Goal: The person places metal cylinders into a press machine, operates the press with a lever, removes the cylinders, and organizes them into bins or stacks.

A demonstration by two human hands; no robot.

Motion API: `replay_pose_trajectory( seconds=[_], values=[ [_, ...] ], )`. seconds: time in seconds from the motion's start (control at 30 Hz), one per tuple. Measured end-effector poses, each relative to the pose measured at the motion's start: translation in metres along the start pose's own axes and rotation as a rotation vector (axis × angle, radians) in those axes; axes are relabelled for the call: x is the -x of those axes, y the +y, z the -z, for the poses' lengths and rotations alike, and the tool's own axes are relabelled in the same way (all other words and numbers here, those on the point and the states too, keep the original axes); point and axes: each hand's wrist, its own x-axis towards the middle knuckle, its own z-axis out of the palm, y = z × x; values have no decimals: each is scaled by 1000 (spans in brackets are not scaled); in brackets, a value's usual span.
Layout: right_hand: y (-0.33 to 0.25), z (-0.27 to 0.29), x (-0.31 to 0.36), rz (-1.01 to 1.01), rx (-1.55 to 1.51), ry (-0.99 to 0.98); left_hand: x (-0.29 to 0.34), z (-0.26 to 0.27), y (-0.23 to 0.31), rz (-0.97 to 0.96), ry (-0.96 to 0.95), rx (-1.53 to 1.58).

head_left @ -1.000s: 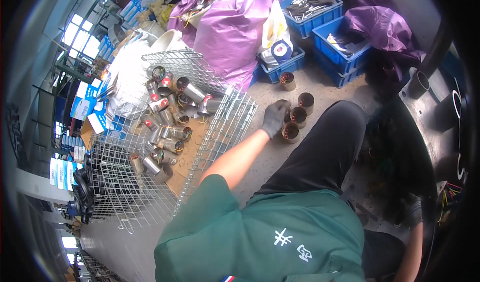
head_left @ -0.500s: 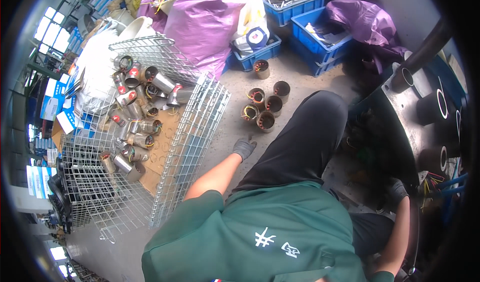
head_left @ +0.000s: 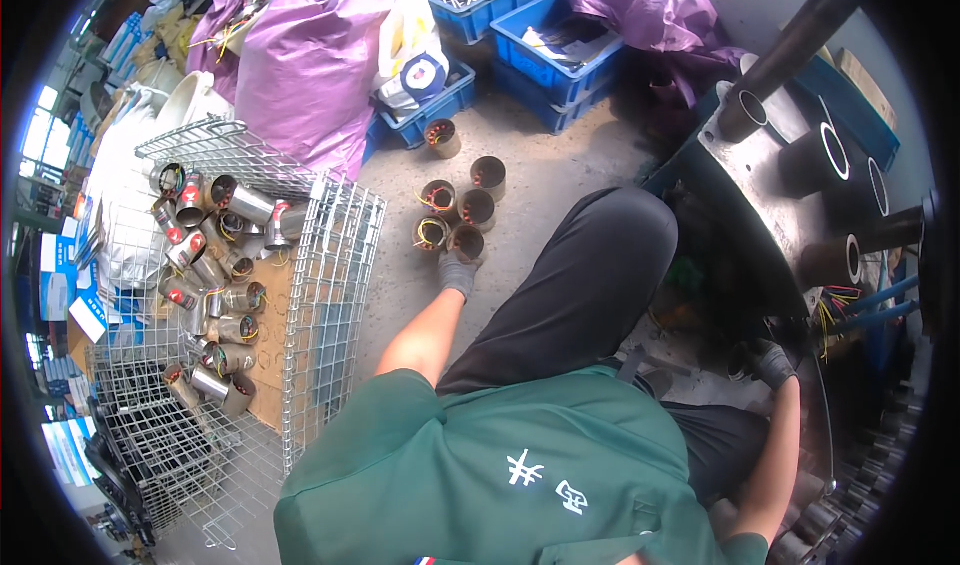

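Note:
My left hand [head_left: 458, 277], in a grey glove, is closed around the lower part of the nearest motor stator [head_left: 466, 241], a short upright metal cylinder. It stands on the floor in a loose group with several other stators [head_left: 478, 207], some with red and yellow wires inside. On the right, my gloved right hand [head_left: 771, 365] is low beside the round machine table. Its fingers are curled against a dark, rounded metal piece [head_left: 739, 361]; deep shadow hides what that piece is.
Left of me, a wire-mesh cage [head_left: 330, 295] holds many lying stators [head_left: 238, 297] on cardboard. Blue crates [head_left: 560, 75] and purple sacks [head_left: 310, 55] stand beyond. The metal machine table [head_left: 745, 180] at right carries dark tubes [head_left: 815, 160]; colored wires [head_left: 835, 310] hang by its edge.
My left hand has moved forward from the bare floor to the nearest stator and closed on it. The view has shifted, so the surroundings sit further left. My right hand stays beside the machine.

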Motion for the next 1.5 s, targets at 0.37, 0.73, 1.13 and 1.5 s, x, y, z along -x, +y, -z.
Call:
replay_pose_trajectory(
  seconds=[0.37,0.73,1.13,1.5],
  values=[
    [-27,25,23,466,-120,199,-6,46,63,476,-112,1403],
    [-87,37,49,552,-142,356,-31,101,386,41,-847,1711],
    [-100,43,52,455,97,297,64,4,699,-900,-842,1007],
    [-94,52,49,463,115,321,121,-100,828,-1431,-194,73]
  ],
)
